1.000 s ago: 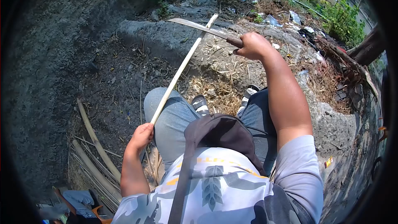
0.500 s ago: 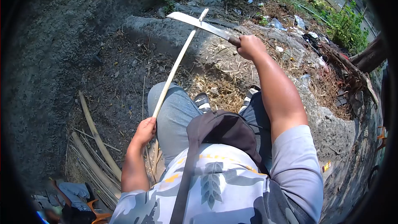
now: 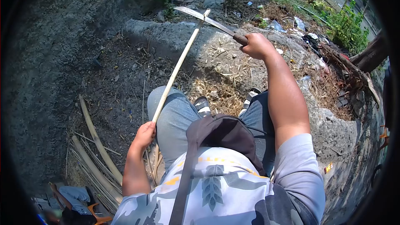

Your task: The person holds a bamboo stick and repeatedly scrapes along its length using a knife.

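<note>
My left hand (image 3: pixel 146 134) is closed round the lower part of a long pale bamboo strip (image 3: pixel 177 67), which slants up and away past my left knee. In my right hand (image 3: pixel 257 46) is the dark handle of a machete (image 3: pixel 223 27). Its long blade points up and left and crosses the strip close to the far tip. Blade and strip appear to touch there. The strip's far end lies over a stone ledge (image 3: pixel 162 32) ahead of my feet.
Long bamboo pieces (image 3: pixel 96 135) and thin strips lie on the ground at my left. Shavings (image 3: pixel 221 89) cover the ground by my sandals. A tree trunk (image 3: pixel 373 54) and litter stand to the right. Another person (image 3: pixel 75 200) sits at lower left.
My right hand and the machete have shifted slightly right, and the blade now crosses nearer the strip's far tip. The blade's angle has turned a little. My left hand moved down slightly with the strip.
</note>
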`<state>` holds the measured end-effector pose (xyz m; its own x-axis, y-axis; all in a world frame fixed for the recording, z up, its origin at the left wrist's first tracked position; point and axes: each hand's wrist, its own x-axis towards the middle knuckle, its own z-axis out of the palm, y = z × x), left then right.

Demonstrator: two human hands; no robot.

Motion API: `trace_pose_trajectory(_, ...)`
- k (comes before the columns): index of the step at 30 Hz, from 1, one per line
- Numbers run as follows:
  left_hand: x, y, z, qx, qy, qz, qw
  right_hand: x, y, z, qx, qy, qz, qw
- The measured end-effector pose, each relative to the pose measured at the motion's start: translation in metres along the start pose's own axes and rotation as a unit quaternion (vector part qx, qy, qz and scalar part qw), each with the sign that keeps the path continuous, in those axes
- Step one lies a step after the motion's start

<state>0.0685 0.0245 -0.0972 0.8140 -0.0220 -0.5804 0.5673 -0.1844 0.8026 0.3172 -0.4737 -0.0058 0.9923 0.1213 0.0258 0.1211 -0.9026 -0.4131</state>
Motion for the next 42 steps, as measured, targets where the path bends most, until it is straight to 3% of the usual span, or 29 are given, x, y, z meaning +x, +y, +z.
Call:
trace_pose_trajectory(7, -0.015, 0.015, -0.003, 0.024, -0.015, -0.025, 0.999, -0.003, 0.02, -0.003, 0.01, -0.048, 0.032, 0.998)
trace_pose_trajectory(10, -0.022, 0.002, 0.003, 0.225, 0.068, 0.074, 0.969, -0.004, 0.023, -0.013, 0.001, -0.077, 0.048, 0.996)
trace_pose_trajectory(14, -0.047, 0.01, 0.02, 0.346, 0.171, 0.085, 0.919, -0.001, 0.022, -0.011, 0.029, -0.081, 0.037, 0.996)
trace_pose_trajectory(19, -0.041, -0.023, 0.014, 0.348, 0.176, 0.098, 0.916, -0.001, 0.017, -0.005, 0.09, -0.069, 0.01, 0.993)
trace_pose_trajectory(22, -0.038, -0.03, 0.013, 0.329, 0.157, 0.128, 0.922, -0.009, 0.0, -0.012, 0.154, -0.152, 0.007, 0.976)
trace_pose_trajectory(25, -0.036, -0.028, 0.011, 0.31, 0.149, 0.13, 0.93, -0.011, -0.014, 0.006, 0.027, -0.107, -0.106, 0.988)
trace_pose_trajectory(29, -0.035, -0.024, 0.005, 0.329, 0.151, 0.098, 0.927, -0.03, -0.062, -0.003, -0.12, -0.127, -0.114, 0.978)
trace_pose_trajectory(32, -0.029, -0.032, -0.003, 0.329, 0.155, 0.087, 0.927, -0.015, -0.037, 0.01, -0.088, -0.086, -0.128, 0.984)
trace_pose_trajectory(35, -0.029, -0.041, -0.004, 0.331, 0.162, 0.102, 0.924, 0.007, 0.006, 0.018, -0.048, 0.042, 0.09, 0.994)
trace_pose_trajectory(37, -0.029, -0.044, -0.006, 0.323, 0.177, 0.115, 0.923, 0.013, 0.026, 0.016, -0.013, 0.031, 0.218, 0.975)
trace_pose_trajectory(42, -0.029, -0.05, 0.006, 0.284, 0.178, 0.125, 0.934, 0.014, 0.081, 0.03, 0.074, 0.033, 0.242, 0.967)
